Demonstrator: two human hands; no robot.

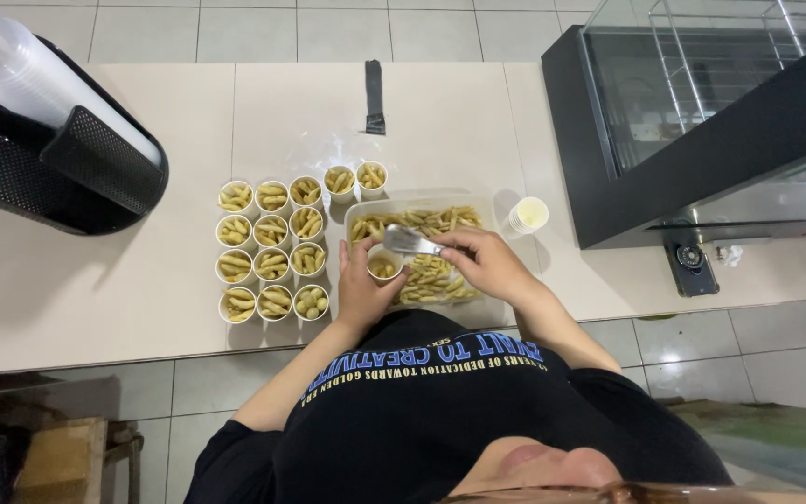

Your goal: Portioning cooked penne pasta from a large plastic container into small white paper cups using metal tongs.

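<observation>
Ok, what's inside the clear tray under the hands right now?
The clear tray holds pale finger-shaped snacks, along its far side and under the hands. The right hand with metal tongs and the left hand with a small cup cover the middle.

cup (383,267): small, white, paper, upright, partly filled with pale yellow snack pieces, held over the near left part of the tray | tongs (411,242): metal, silvery, laid level just above the cup rim, tips pointed left | tray (488,308): clear plastic, rectangular, set on the tabletop, loaded with the same snack pieces
</observation>
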